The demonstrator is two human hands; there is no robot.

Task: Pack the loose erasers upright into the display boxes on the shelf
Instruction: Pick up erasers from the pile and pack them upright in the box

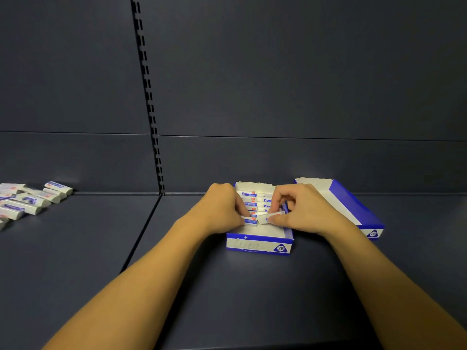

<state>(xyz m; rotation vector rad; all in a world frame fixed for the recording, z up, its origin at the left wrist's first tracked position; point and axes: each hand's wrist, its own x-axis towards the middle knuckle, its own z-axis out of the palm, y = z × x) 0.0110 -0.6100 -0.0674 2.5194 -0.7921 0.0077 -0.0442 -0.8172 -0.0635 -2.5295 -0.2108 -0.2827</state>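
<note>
Eraser (271,218) pinched in my right hand (302,210) fingers, over right row of near display box (260,245). My left hand (223,209) fingers curl on upright eraser (250,221) ending left row. Judged light, firm, sleeve slick: grip short ends. Second box (353,210) beside; loose erasers (27,200) far left on shelf (227,286).

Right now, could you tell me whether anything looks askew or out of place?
Yes: the second display box sits skewed at an angle beside the box being filled, and loose erasers lie heaped far left.
</note>
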